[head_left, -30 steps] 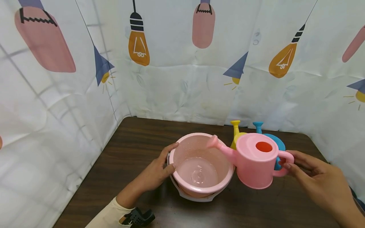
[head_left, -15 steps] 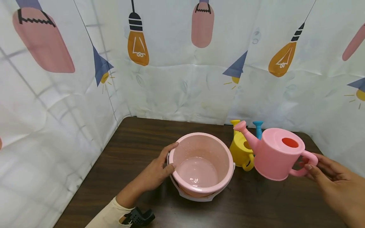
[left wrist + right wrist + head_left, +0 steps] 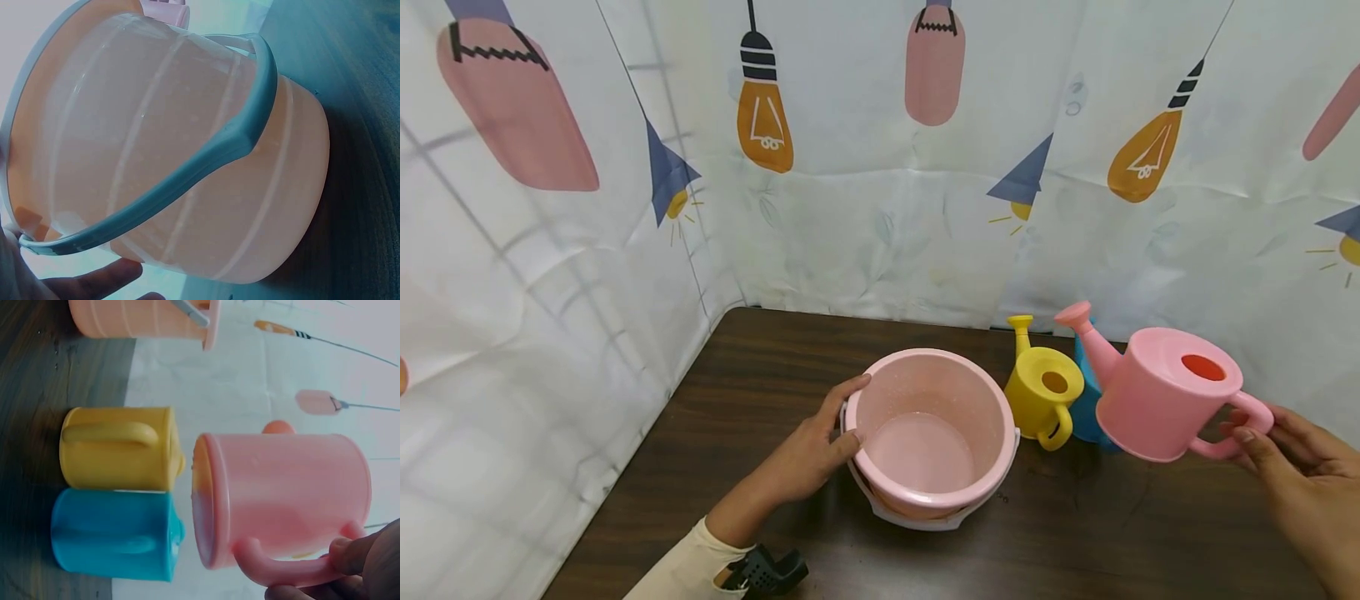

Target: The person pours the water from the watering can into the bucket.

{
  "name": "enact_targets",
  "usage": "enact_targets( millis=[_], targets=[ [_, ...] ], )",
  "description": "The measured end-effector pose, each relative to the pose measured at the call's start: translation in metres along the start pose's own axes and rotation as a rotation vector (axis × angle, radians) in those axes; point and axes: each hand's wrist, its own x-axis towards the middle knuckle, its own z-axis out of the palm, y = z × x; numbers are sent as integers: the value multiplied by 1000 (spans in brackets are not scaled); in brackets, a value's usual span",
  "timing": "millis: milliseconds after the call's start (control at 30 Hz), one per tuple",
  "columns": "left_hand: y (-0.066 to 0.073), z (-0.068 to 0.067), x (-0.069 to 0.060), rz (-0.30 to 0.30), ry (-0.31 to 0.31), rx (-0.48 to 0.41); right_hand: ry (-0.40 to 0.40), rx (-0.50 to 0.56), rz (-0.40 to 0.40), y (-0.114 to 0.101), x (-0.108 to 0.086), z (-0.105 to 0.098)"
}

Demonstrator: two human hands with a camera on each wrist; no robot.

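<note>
A pink bucket (image 3: 932, 500) stands upright on the table, a little clear liquid apparently in its bottom. My left hand (image 3: 808, 458) grips its left rim, thumb at the inside and fingers round the outer wall. In the left wrist view the bucket's handle (image 3: 187, 178) hangs down along its side. Off to the right, my right hand (image 3: 1300, 467) holds a pink watering can (image 3: 1165, 396) in the air by its handle, spout pointing up and left. The can hangs above the table, in front of a blue watering can (image 3: 1086, 404) that it partly hides.
A yellow watering can (image 3: 1041, 396) stands on the dark wooden table (image 3: 760, 367) between the bucket and the blue one. A printed white cloth (image 3: 880, 233) hangs behind and along the left. Small drops lie on the table right of the bucket.
The pink watering can has moved right, away from over the bucket's right rim, and slightly up with my right hand. The yellow can has come into fuller view. My left hand stays on the rim.
</note>
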Motion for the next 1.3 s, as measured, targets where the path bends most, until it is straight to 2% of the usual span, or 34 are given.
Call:
enact_targets(
  millis=[300,533,700,800,900,1067,1100,1133,1200,1300],
  targets=[
    [0,0,0,18,-2,6,37,21,-9,4,7,-5],
    [2,0,0,3,-2,-4,125,17,23,5,14,-9],
    [2,0,0,13,0,-4,200,28,52,6,20,-12],
    [2,0,-1,12,4,3,254,-33,94,6,25,-14],
    [3,0,-1,5,3,5,303,-158,113,7,28,-16],
    [3,-1,-1,-5,-4,4,358,-204,134,10,32,-18],
    [3,-1,-1,-5,-5,3,376,-168,153,11,34,-18],
    [3,0,-1,-4,-6,2,382,-175,163,11,35,-19],
    [3,0,-1,-5,-6,-1,378,-250,167,12,37,-20],
    [3,0,-1,-8,2,3,346,-400,126,14,39,-22]
  ],
)
